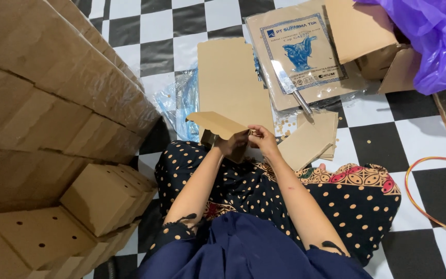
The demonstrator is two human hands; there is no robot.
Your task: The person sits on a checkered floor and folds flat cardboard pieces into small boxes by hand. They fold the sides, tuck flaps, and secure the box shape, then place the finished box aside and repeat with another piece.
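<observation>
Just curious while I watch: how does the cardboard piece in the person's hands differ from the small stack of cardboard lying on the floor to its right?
The piece in the hands is single, lifted above the lap, and partly folded with a scalloped edge; the left hand and right hand grip it. The stack on the floor is several flat sheets lying untouched on the checkered tiles. Both are plain brown cardboard.

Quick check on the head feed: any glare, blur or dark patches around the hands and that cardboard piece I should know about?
Head view: even indoor light, the left hand and right hand sharp on the small cardboard box; soft shadow beneath them; mild glare on the plastic-wrapped pack and knife blade; the stacked boxes at left darker and bowed by wide-angle distortion.
</observation>
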